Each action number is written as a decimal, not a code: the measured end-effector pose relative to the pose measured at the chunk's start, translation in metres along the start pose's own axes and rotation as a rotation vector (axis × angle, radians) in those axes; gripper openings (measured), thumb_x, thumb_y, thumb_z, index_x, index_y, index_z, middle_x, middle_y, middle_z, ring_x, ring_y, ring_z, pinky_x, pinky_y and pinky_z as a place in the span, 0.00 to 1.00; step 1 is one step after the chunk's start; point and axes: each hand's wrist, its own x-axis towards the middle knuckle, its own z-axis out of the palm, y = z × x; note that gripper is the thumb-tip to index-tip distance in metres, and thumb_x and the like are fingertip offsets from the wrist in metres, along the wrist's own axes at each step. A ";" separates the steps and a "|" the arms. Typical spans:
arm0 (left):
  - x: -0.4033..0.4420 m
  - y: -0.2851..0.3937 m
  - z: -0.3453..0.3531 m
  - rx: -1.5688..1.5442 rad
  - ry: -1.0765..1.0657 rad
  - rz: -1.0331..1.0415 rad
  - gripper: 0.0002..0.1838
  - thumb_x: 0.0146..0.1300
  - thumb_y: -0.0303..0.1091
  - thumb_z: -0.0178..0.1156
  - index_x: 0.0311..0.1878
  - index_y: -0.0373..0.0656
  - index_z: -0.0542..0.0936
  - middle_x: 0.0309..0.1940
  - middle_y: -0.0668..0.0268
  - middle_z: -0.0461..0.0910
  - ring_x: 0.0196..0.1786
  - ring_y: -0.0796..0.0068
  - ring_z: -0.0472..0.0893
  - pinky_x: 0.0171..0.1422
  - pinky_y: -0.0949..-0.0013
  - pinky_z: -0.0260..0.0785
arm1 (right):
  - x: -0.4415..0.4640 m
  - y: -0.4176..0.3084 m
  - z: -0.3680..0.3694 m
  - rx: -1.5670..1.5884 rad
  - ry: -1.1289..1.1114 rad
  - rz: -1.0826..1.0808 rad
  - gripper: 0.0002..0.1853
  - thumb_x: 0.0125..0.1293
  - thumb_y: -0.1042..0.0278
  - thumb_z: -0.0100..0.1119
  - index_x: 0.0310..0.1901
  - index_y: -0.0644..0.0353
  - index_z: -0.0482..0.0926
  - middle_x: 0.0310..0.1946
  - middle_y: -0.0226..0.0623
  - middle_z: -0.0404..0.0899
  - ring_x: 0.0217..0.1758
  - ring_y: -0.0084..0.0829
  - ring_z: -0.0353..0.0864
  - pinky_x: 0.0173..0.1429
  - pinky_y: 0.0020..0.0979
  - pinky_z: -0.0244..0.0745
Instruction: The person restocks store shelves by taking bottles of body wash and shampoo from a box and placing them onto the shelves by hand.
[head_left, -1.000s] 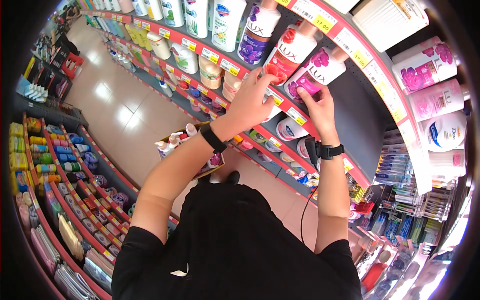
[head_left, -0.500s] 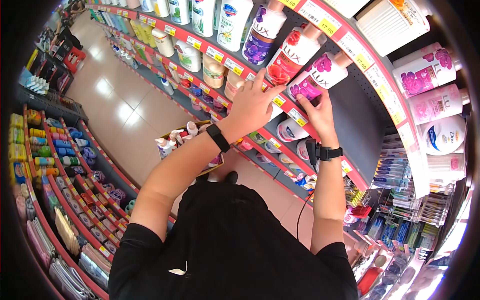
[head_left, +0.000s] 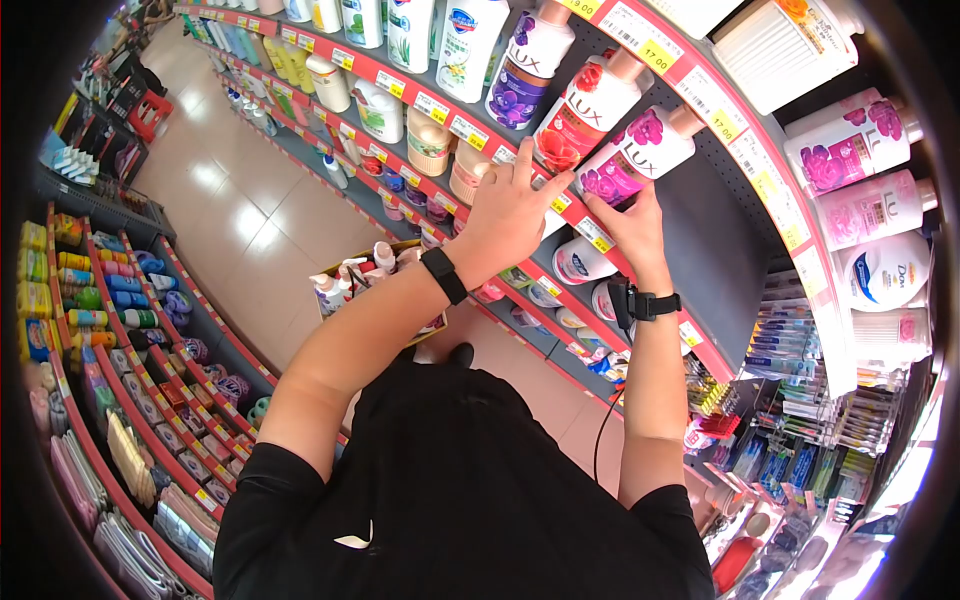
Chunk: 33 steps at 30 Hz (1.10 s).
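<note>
My left hand [head_left: 508, 215] reaches to the shelf edge below the red-and-white Lux pump bottle [head_left: 588, 108], fingers stretched and apart, with the fingertips at the bottle's base. My right hand [head_left: 637, 232] is at the base of the pink-and-white Lux bottle [head_left: 640, 157]. Its thumb and fingers are spread along the lower edge of that bottle, touching it without wrapping round it. To the left of these two stands a purple-and-white Lux bottle [head_left: 528, 68]. All three stand in a row on the upper shelf.
Dark bare shelf surface [head_left: 705, 235] lies right of the pink bottle. Price labels line the red shelf edge [head_left: 468, 133]. A yellow-edged box of pump bottles [head_left: 350, 280] is on the floor below my left forearm. Another shelf unit [head_left: 130, 330] stands at the left. A cable [head_left: 596, 450] hangs from my right wrist.
My right thumb has slid down and left off the pink bottle's front to its lower edge. My left hand stays almost in place. The bottles look practically unmoved.
</note>
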 end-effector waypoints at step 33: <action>-0.001 -0.003 0.003 -0.037 0.003 0.024 0.36 0.58 0.27 0.64 0.73 0.53 0.74 0.74 0.32 0.59 0.59 0.43 0.77 0.66 0.47 0.70 | 0.004 0.006 0.003 0.045 -0.020 0.054 0.32 0.59 0.65 0.80 0.61 0.69 0.75 0.48 0.43 0.88 0.49 0.29 0.87 0.54 0.31 0.82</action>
